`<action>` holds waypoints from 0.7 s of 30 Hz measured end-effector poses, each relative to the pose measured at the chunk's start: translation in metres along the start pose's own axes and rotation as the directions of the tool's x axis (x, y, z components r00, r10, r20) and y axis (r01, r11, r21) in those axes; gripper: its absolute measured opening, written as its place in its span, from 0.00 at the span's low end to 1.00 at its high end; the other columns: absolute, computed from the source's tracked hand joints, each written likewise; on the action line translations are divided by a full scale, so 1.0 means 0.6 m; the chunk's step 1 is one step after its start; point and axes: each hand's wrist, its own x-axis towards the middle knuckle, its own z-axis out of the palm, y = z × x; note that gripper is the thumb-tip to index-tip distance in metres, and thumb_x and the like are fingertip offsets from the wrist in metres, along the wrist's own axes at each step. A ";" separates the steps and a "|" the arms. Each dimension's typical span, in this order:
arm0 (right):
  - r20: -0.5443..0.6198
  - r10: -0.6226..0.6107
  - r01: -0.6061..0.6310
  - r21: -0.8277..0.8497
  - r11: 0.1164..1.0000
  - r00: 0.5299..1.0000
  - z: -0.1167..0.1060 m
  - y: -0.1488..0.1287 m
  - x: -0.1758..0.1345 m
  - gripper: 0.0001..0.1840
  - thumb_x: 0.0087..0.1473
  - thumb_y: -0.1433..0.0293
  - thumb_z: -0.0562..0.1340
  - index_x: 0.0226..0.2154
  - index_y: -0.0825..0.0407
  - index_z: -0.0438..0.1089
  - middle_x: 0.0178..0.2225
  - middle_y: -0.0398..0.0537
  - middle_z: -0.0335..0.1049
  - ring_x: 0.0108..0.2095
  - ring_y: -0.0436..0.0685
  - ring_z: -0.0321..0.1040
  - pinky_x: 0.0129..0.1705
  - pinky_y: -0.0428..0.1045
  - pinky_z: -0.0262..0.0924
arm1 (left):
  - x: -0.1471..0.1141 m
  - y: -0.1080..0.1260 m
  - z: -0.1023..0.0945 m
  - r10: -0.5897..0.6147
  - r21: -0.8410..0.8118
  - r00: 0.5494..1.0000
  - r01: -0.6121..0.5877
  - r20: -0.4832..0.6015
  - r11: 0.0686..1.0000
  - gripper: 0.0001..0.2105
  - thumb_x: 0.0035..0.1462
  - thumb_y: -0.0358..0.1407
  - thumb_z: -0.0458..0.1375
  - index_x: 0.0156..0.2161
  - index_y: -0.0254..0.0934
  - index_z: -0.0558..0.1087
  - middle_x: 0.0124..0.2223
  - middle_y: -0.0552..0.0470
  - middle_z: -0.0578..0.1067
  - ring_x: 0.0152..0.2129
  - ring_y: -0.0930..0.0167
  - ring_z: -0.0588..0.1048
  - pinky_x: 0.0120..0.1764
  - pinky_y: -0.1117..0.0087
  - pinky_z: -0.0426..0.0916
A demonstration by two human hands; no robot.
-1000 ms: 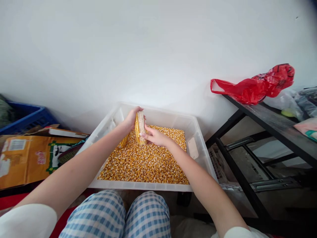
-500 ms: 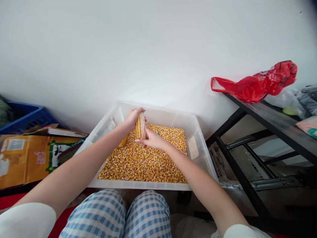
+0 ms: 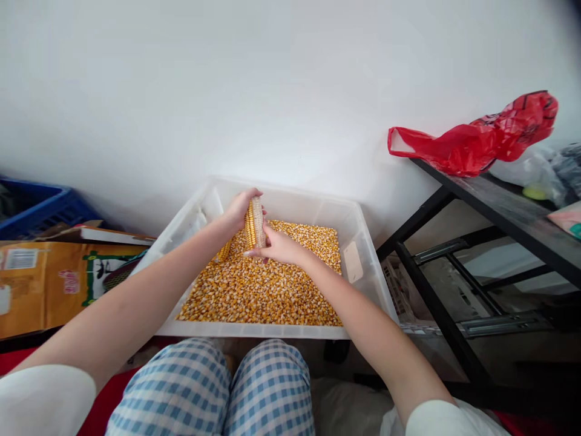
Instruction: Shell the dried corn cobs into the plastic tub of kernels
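Above the loose corn kernels (image 3: 272, 297), a corn cob (image 3: 254, 223) stands nearly upright between my hands. Its left side carries yellow kernels, while its right side is stripped pale. My left hand (image 3: 242, 208) is wrapped round the upper part of the cob. Lower down, my right hand (image 3: 278, 243) grips the cob with the thumb across its bottom end. Another corn cob (image 3: 222, 252) lies on the kernels at the left, partly hidden by my left forearm. The kernels fill the bottom of a translucent plastic bin (image 3: 254, 330).
A black metal frame (image 3: 436, 309) stands right of the bin, with a red plastic bag (image 3: 481, 139) on its top. At the left are an orange-brown cardboard box (image 3: 59, 284) and a blue crate (image 3: 49, 209). A white wall (image 3: 272, 91) rises behind the bin.
The view has shifted slightly. Both hands stay on the same cob, and the right thumb lies a little differently across its lower end.
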 end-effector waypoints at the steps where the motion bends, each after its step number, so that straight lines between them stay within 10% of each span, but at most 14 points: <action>1: 0.011 -0.005 0.005 0.036 0.999 1.000 0.000 0.002 0.002 0.48 0.42 0.54 0.63 0.60 0.48 0.40 0.38 0.49 0.69 0.33 0.55 0.69 0.34 0.52 0.66 | 0.001 0.000 0.000 0.001 -0.002 1.000 -0.001 -0.006 1.000 0.13 0.38 0.40 0.58 0.31 0.35 0.65 0.16 0.49 0.70 0.11 0.67 0.68 0.16 0.67 0.65; 12: -0.191 -0.017 -0.004 -0.105 0.994 0.981 0.002 -0.012 -0.004 0.38 0.45 0.52 0.60 0.57 0.44 0.50 0.47 0.50 0.66 0.45 0.59 0.64 0.45 0.55 0.60 | 0.004 -0.008 0.007 0.200 0.010 0.975 -0.200 -0.102 0.980 0.18 0.39 0.40 0.59 0.36 0.36 0.63 0.18 0.52 0.69 0.16 0.66 0.72 0.19 0.70 0.65; 21: -0.062 -0.040 0.040 -0.003 0.999 0.997 -0.016 -0.002 0.002 0.37 0.48 0.50 0.55 0.57 0.48 0.50 0.35 0.47 0.70 0.31 0.53 0.68 0.33 0.49 0.63 | -0.007 0.007 0.006 0.073 -0.038 0.997 -0.073 0.005 0.997 0.20 0.40 0.43 0.57 0.38 0.34 0.63 0.17 0.50 0.71 0.11 0.69 0.68 0.18 0.69 0.65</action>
